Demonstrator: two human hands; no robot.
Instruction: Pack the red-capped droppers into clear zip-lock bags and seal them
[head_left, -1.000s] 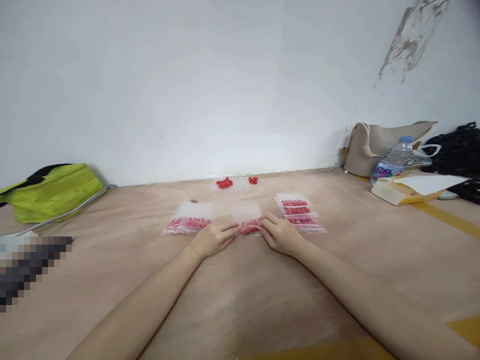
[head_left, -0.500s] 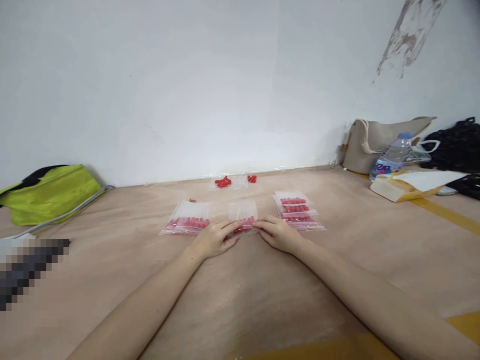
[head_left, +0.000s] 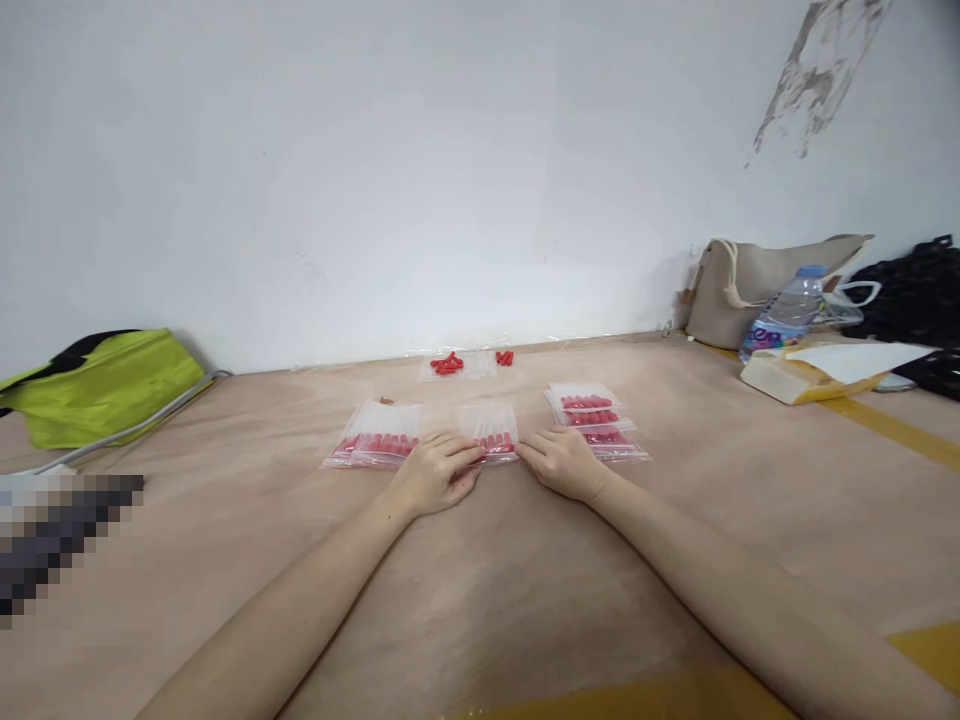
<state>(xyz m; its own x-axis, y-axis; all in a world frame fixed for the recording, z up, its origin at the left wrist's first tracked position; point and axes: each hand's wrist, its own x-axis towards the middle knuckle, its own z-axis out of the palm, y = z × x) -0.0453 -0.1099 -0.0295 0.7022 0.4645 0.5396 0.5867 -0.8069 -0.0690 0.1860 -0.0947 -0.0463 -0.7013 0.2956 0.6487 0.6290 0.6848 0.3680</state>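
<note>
A small clear zip bag [head_left: 489,420] lies flat between my hands, with a row of short red pieces [head_left: 499,441] along its near edge. My left hand [head_left: 439,472] is closed at the bag's near left corner, its fingertips on the plastic. At the near right corner, my right hand [head_left: 561,462] has its fingers together, the tips pinching the edge. To the left rests a pile of filled zip bags [head_left: 375,435], partly covered by my left hand. On the right, beyond my right hand, more filled zip bags [head_left: 589,403] overlap in a stack.
Near the wall, loose red pieces [head_left: 448,364] lie on clear plastic, with a smaller red group [head_left: 504,358] beside them. A yellow-green bag [head_left: 112,390] and grey cable are at left. A water bottle [head_left: 784,315], beige bag [head_left: 739,290] and tissue pack [head_left: 810,375] are at right.
My right hand has shifted slightly right to the bag's corner, its fingers drawn closer together. More of the red row shows between my hands.
</note>
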